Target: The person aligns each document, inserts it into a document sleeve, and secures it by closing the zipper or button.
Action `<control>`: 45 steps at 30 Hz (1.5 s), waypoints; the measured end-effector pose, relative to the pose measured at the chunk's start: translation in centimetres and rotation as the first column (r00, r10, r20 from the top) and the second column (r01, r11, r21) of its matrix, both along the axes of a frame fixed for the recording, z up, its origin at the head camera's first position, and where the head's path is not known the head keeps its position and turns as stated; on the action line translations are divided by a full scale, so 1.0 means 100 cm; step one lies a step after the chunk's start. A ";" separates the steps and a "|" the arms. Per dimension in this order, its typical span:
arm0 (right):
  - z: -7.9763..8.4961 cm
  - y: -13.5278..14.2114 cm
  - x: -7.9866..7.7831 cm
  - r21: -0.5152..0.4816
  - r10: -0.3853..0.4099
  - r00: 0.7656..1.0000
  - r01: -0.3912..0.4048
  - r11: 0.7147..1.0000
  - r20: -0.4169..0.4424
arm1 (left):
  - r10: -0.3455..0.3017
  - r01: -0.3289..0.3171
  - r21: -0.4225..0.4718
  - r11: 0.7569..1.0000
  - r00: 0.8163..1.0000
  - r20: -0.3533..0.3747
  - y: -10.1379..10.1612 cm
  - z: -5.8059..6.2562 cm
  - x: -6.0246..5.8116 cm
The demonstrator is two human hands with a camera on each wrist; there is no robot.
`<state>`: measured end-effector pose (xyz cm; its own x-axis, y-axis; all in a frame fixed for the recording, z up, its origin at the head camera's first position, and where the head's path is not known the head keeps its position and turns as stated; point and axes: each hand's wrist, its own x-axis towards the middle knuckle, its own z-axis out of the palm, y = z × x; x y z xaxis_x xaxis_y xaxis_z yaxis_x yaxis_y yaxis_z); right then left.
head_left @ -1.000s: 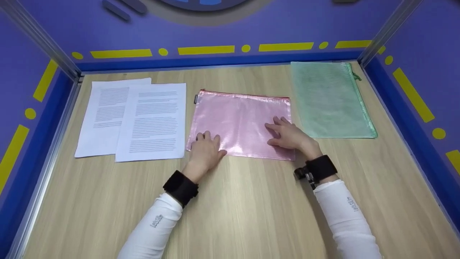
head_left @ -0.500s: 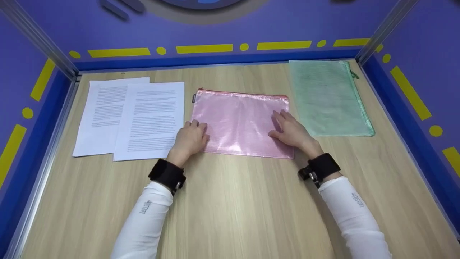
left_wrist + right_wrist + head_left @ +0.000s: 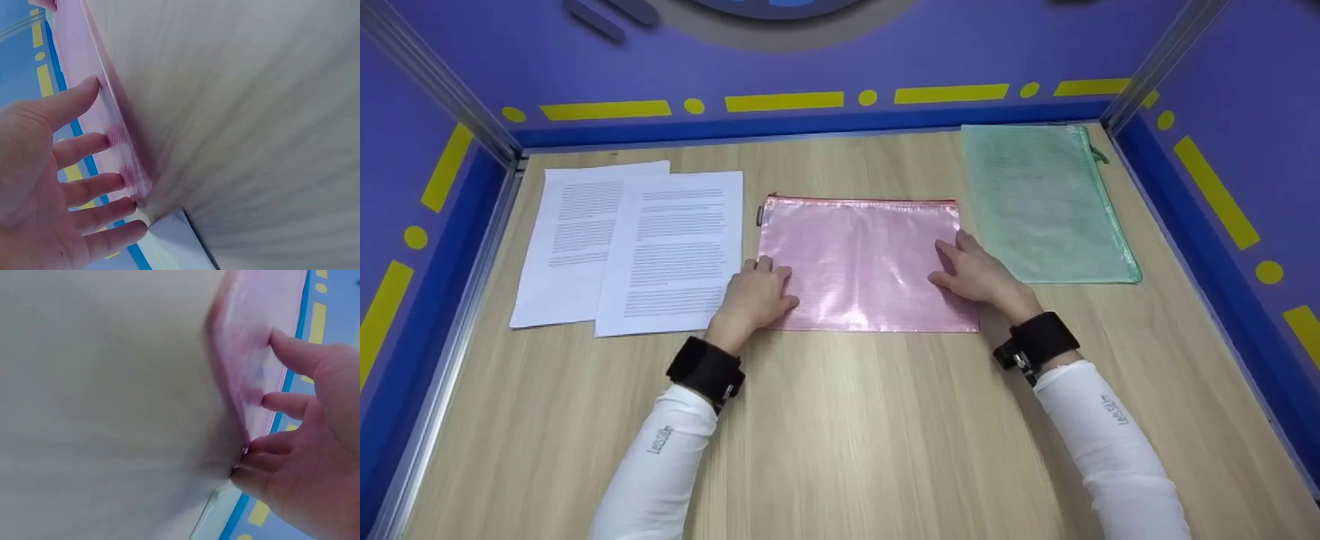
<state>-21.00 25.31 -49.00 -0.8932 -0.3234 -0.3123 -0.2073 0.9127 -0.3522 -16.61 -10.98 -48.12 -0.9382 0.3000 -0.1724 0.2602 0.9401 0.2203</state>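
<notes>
Pink pouch flat at the centre of the head view, long sides running across the frame, with a red zip along the top edge and a small dark tab near the upper left corner. Over its left side, left hand, palm down, fingers bent a little and slightly apart, thumb out over the pink surface. Over its right side, right hand, thumb and fingers apart near the edge. Black strap round each wrist, white sleeve on each forearm, down to the bottom of the frame. Left of centre, two overlapping printed papers; at upper right, green pouch with a green cord at its upper right. All on a pale wooden table, below a purple wall with yellow marks.

In the left wrist view, palm of the left hand at lower left, thumb and fingers spread, nothing pinched, several tips against the pink pouch slanting down from the upper left. White corner of paper at bottom centre.

In the right wrist view, right hand at the right, thumb and forefinger spread, remaining fingers close together at the pink edge; whether any grip there, cannot tell.
</notes>
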 end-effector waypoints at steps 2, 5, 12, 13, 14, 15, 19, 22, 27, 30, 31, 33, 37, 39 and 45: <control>0.001 0.003 0.001 0.012 0.028 1.000 -0.028 1.000 -0.011 | -0.007 0.007 -0.004 1.000 1.000 0.002 0.000 0.001 0.003; 0.004 0.007 0.003 0.030 0.065 0.998 -0.064 0.997 -0.021 | -0.014 0.014 0.006 1.000 1.000 0.001 0.000 0.004 0.006; 0.009 0.010 -0.001 0.001 0.019 0.998 -0.019 1.000 -0.060 | 0.034 -0.035 0.074 0.997 0.999 0.017 -0.005 0.009 -0.001; 0.008 0.010 -0.003 -0.010 -0.006 0.998 0.006 1.000 -0.059 | 0.050 -0.052 0.089 0.995 0.999 0.022 -0.006 0.008 -0.004; 0.008 0.009 -0.004 -0.025 -0.035 0.998 0.033 0.999 -0.054 | 0.070 -0.073 0.103 0.992 0.997 0.032 -0.007 0.008 -0.008; 0.008 0.008 -0.006 -0.037 -0.060 0.997 0.058 0.998 -0.049 | 0.091 -0.096 0.121 0.988 0.995 0.044 -0.009 0.008 -0.012; 0.008 0.004 -0.015 -0.067 -0.133 0.991 0.132 0.989 -0.020 | 0.165 -0.180 0.163 0.970 0.981 0.105 -0.014 0.008 -0.030; 0.007 0.000 -0.021 -0.073 -0.180 0.983 0.178 0.981 -0.025 | 0.221 -0.240 0.150 0.959 0.966 0.136 -0.013 0.009 -0.042; 0.006 -0.008 -0.029 -0.105 -0.262 0.964 0.257 0.961 -0.033 | 0.321 -0.341 0.129 0.931 0.934 0.154 -0.009 0.007 -0.055; 0.008 -0.012 -0.033 -0.172 -0.324 0.946 0.319 0.932 -0.002 | 0.366 -0.392 0.137 0.910 0.913 0.180 -0.008 0.007 -0.059; 0.009 -0.013 -0.033 -0.194 -0.342 0.940 0.338 0.921 0.012 | 0.378 -0.406 0.142 0.903 0.906 0.189 -0.008 0.008 -0.060; 0.011 -0.015 -0.034 -0.243 -0.378 0.925 0.376 0.894 0.039 | 0.396 -0.430 0.160 0.888 0.895 0.207 -0.006 0.008 -0.061; 0.013 -0.018 -0.033 -0.356 -0.441 0.887 0.459 0.814 0.135 | 0.430 -0.469 0.205 0.859 0.878 0.210 -0.002 0.007 -0.062; 0.014 -0.018 -0.032 -0.407 -0.459 0.870 0.491 0.770 0.181 | 0.442 -0.478 0.216 0.851 0.875 0.197 -0.002 0.006 -0.062; 0.014 -0.017 -0.032 -0.512 -0.463 0.831 0.555 0.656 0.308 | 0.465 -0.492 0.255 0.832 0.870 0.162 -0.006 0.000 -0.063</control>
<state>-24.17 23.62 -47.55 -0.9328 0.0147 -0.3601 0.3218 0.4842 -0.8136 -22.87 -11.53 -48.13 -0.9614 -0.1344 -0.2400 -0.2397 0.8371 0.4917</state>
